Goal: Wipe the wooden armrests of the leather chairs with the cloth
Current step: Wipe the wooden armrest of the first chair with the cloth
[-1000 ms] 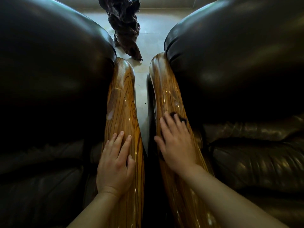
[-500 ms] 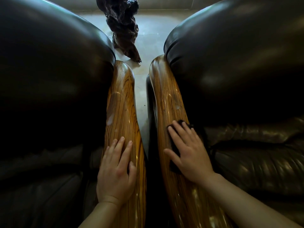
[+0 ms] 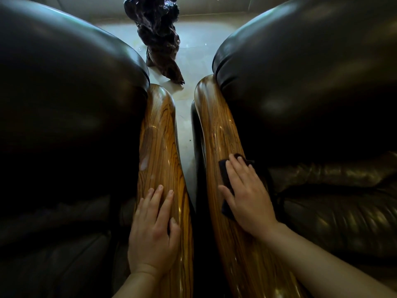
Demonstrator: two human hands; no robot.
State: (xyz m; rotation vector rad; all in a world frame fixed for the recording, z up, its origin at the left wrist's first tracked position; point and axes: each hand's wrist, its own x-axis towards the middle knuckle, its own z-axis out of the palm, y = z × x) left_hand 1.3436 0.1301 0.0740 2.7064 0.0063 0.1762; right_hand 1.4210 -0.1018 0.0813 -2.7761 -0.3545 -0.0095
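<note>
Two glossy wooden armrests run side by side between two dark leather chairs. My left hand lies flat on the left armrest, fingers spread, holding nothing. My right hand presses a dark cloth flat against the right armrest, about halfway along it. The cloth shows at my fingertips and beside my thumb; the rest is hidden under my palm. A pale smudge marks the left armrest ahead of my left hand.
The left leather chair and right leather chair fill both sides. A narrow strip of pale floor shows between the armrests. A dark gnarled wooden sculpture stands on the floor beyond the chairs.
My right hand slid the cloth back along the right armrest towards me and a little to the right, then stayed near there. My left hand has stayed where it was.
</note>
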